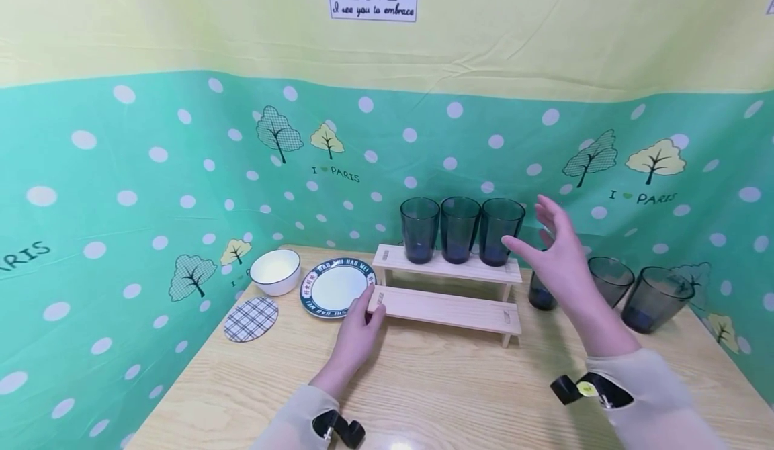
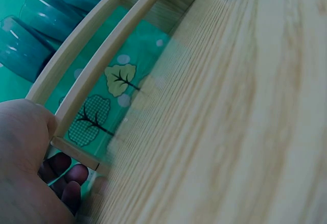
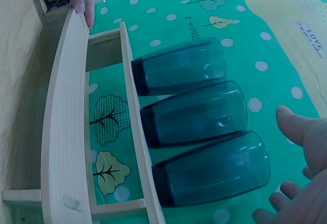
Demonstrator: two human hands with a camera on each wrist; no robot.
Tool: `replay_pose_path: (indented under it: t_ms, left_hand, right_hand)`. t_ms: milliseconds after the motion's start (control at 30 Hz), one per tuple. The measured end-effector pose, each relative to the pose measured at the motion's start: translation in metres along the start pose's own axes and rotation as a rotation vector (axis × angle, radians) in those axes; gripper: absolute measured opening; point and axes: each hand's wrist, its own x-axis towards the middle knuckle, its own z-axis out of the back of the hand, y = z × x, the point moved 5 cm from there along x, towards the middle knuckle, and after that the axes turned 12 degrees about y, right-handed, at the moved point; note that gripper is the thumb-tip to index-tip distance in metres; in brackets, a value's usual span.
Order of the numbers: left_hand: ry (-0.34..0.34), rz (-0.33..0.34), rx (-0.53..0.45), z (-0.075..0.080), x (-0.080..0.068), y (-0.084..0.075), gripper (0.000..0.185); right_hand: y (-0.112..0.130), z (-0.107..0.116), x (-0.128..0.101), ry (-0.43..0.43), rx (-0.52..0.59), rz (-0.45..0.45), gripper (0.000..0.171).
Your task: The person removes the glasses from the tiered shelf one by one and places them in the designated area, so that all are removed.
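A two-step wooden shelf rack (image 1: 444, 307) stands on the table. Its left front end is held by my left hand (image 1: 357, 334), with the thumb at the board and the fingers curled at its end in the left wrist view. Three dark blue-green drinking glasses stand upright in a row on the upper step: a left glass (image 1: 420, 230), a middle glass (image 1: 461, 230) and a right glass (image 1: 499, 228). Beside the right glass, my right hand (image 1: 559, 252) is raised, fingers and thumb spread with nothing between them. The right wrist view shows a gap between that hand and the glass (image 3: 214, 168).
Right of the rack are more glasses, one (image 1: 542, 292) partly behind my right forearm, another (image 1: 612, 279) and a tilted one (image 1: 656, 299). Left of it lie a rimmed plate (image 1: 338, 287), a white bowl (image 1: 275, 268) and a checked coaster (image 1: 250, 319). A patterned cloth (image 1: 387, 127) hangs behind.
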Motion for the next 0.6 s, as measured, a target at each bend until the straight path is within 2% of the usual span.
replay_pose_path:
  t_ms: [600]
  left_hand:
    - [0.008,0.015,-0.016,-0.001,0.0,0.0,0.063]
  right_hand:
    - [-0.015,-0.013,0.032,0.018,0.022,-0.038,0.107]
